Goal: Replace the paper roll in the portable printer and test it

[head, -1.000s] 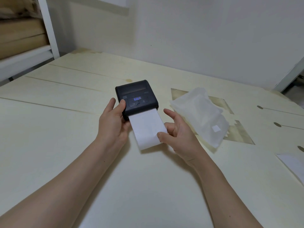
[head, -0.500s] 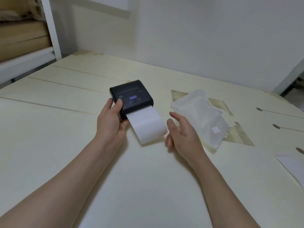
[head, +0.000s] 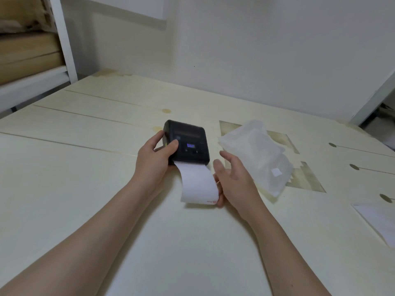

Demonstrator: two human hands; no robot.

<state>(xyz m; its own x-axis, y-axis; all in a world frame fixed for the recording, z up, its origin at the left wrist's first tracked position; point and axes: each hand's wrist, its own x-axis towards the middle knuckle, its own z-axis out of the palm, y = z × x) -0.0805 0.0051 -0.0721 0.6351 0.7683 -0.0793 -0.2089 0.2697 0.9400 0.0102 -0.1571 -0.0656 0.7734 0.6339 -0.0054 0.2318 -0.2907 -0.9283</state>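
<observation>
On the pale wooden table (head: pixel 64 189), the black printer (head: pixel 188 144) is sitting with the left hand (head: pixel 154 159) gripping its left side, thumb on top. A white paper strip (head: pixel 197 184) is hanging from its near slot. The right hand (head: pixel 233 180) is lying loose and unclenched, fingers touching the strip's right edge. A white plastic bag (head: pixel 258 157) is lying just right of the printer.

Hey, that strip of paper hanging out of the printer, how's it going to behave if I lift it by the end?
The paper strip is probably floppy: it arches out of the printer and droops to the table. It likely weighs almost nothing, being a single thin sheet. It may curl back, since its free end near the right hand already bends under.
</observation>
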